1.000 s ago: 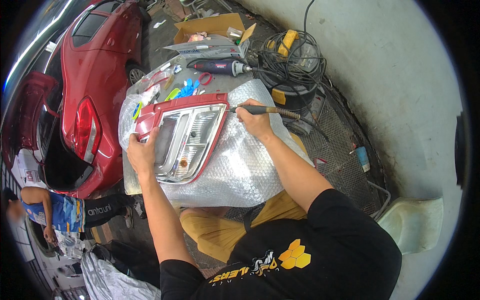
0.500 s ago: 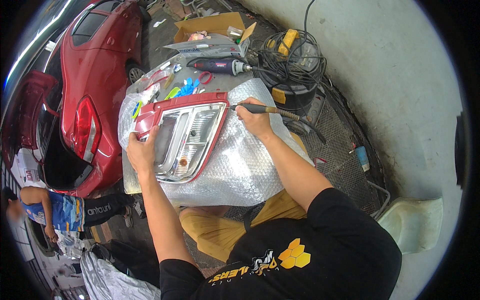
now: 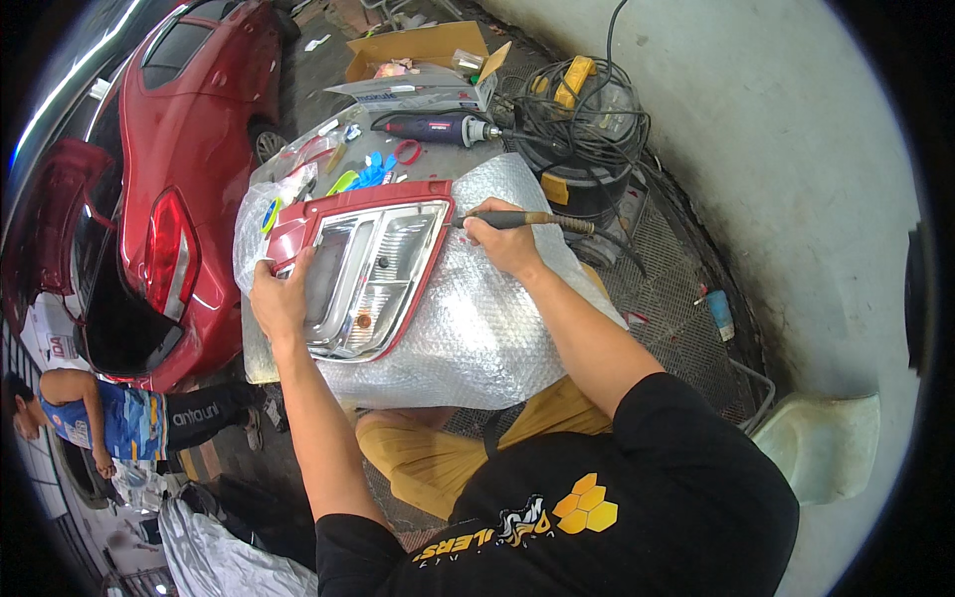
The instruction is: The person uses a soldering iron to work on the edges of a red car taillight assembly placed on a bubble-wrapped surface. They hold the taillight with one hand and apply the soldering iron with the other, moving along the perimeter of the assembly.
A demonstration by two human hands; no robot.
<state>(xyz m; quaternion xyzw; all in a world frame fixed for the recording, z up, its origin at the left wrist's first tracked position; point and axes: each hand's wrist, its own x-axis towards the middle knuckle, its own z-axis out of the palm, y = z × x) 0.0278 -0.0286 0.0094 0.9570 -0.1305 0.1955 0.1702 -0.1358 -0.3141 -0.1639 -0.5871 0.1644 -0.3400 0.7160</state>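
Lamp lies on bubble wrap over table. Left hand: fingers grip lamp's left edge. Right hand: fingers pinch pen-shaped tool right of lamp. Beyond lamp: drill, box. Left of lamp: car; right: wall.

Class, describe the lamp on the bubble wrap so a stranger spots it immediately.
Right of the red car stands a table partly covered in bubble wrap. On that wrap, touched by the person's left hand, lies the lamp. Unlike the mostly red lamp mounted on the car, its face is clear and silvery, edged partly in red.
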